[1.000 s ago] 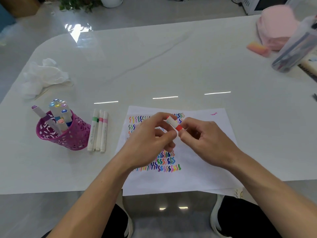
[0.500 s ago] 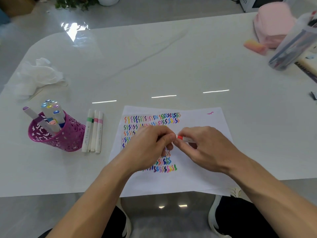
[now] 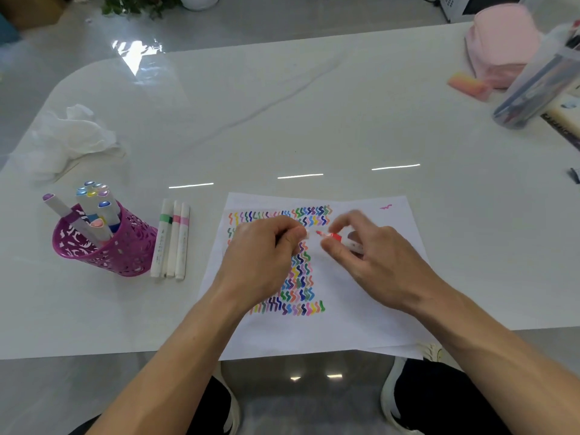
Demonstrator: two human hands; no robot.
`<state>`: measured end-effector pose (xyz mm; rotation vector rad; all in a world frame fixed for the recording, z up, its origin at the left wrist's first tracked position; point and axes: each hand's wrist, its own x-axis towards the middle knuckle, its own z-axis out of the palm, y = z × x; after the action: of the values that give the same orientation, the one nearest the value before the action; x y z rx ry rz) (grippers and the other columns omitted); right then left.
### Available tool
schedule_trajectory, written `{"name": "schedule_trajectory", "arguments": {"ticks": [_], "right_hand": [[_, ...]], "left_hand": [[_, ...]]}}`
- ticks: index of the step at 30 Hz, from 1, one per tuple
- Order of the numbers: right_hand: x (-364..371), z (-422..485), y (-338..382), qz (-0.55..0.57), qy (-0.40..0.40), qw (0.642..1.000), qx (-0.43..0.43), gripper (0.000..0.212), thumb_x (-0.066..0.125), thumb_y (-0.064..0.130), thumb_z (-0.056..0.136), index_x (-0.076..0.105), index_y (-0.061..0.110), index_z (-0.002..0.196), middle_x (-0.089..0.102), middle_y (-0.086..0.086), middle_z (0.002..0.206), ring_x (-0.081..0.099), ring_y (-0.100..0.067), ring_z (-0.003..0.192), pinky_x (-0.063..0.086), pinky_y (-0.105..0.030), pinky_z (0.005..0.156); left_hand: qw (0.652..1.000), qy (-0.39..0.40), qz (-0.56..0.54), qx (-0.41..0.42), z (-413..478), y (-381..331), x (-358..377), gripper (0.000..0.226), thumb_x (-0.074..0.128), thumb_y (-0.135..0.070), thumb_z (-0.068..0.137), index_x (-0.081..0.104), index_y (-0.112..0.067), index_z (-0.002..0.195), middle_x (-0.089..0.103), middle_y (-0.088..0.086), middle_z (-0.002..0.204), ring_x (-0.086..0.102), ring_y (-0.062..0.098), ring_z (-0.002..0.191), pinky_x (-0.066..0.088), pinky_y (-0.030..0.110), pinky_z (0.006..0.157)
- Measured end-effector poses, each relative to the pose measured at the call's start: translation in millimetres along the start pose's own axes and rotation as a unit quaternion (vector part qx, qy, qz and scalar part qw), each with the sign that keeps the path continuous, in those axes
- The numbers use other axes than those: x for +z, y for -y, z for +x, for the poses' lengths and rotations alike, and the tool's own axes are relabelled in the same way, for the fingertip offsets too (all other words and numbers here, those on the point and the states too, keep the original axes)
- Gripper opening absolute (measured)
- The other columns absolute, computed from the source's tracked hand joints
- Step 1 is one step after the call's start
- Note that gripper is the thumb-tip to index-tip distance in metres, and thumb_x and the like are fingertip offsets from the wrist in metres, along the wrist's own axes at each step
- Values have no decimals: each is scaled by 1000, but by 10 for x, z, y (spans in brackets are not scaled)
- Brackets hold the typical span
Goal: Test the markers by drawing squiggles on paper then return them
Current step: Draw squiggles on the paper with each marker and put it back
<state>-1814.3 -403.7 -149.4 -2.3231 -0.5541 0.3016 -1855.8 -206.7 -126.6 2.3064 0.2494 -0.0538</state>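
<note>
A white sheet of paper (image 3: 361, 321) covered in rows of coloured squiggles lies at the table's near edge. Above it my right hand (image 3: 373, 262) grips a white marker with a red band (image 3: 340, 239); its red tip is bare and points left. My left hand (image 3: 263, 255) pinches the marker's white cap (image 3: 307, 234), a small gap away from the tip. To the left stands a magenta cut-out pen holder (image 3: 125, 249) with several markers upright in it. Three capped white markers (image 3: 171, 243) lie side by side between the holder and the paper.
A crumpled white tissue (image 3: 67, 136) lies at the far left. At the far right sit a pink pouch (image 3: 502, 42), an orange-pink eraser (image 3: 467, 84), a clear tube of pens (image 3: 539, 83) and a book edge (image 3: 565, 127). My knees and shoes show below the table edge.
The hands came down from above the paper to just over it. The cap has come off the red marker: the left hand holds it apart from the now bare tip.
</note>
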Motion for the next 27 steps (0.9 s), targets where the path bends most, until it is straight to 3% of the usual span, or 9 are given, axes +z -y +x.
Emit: {"name": "schedule_trajectory", "arguments": {"ticks": [3,5,9,12,14,17,19,22,27], "right_hand": [[-35,48,-84,137,-2,990,38,18,48,29,108,34,39,114,58,1,77,52,-14,60,41,-32,61],[-65,79,-65,205,-14,978,43,21,46,18,110,45,39,111,63,0,89,55,-11,63,45,-30,62],[-64,126,-20,368,-29,928,45,40,38,-1,103,74,18,105,72,-11,94,66,-24,73,56,-33,63],[-56,145,-45,376,-59,924,31,30,53,0,96,70,19,111,75,-8,91,73,-26,80,57,-31,60],[-30,154,-55,330,-69,941,27,13,75,18,95,68,25,103,70,-4,81,69,-19,69,51,-27,53],[14,174,-77,320,-86,942,48,21,62,42,98,73,27,88,64,-4,68,61,-19,58,42,-27,47],[38,198,-103,336,-98,935,58,23,55,34,98,75,26,91,66,-5,68,61,-21,55,41,-27,45],[55,214,-150,346,-111,929,67,3,65,26,93,63,25,95,69,-10,68,63,-25,52,46,-28,45],[108,227,-229,334,-126,931,74,21,76,26,86,57,18,84,71,-10,69,67,-26,53,51,-30,47]], "left_hand": [[998,-34,46,-2,-3,36,0,18,55,-30,103,71,-25,96,65,-14,74,58,2,68,39,15,60],[997,-35,72,20,-23,53,-3,15,56,-31,102,70,-26,101,63,-18,84,57,3,78,37,13,66],[991,-27,116,63,-47,82,-2,15,62,-33,99,73,-27,108,60,-15,108,55,5,95,37,20,81],[988,-26,133,75,-51,108,-4,16,63,-31,98,73,-24,108,61,-14,115,55,5,105,37,18,86],[986,-25,145,83,-54,119,-6,15,62,-31,98,72,-23,106,62,-14,115,55,7,108,39,19,88],[982,-18,164,95,-54,130,2,16,60,-31,99,72,-22,105,64,-14,112,55,8,108,44,24,90],[979,-10,173,105,-52,145,4,17,59,-31,100,72,-22,105,65,-14,111,54,8,110,46,28,91],[978,2,177,111,-47,165,2,18,58,-31,101,72,-23,107,65,-15,113,53,7,111,48,29,92],[978,6,175,111,-41,184,4,18,58,-31,101,73,-24,109,64,-16,114,53,4,111,47,23,92]]}}
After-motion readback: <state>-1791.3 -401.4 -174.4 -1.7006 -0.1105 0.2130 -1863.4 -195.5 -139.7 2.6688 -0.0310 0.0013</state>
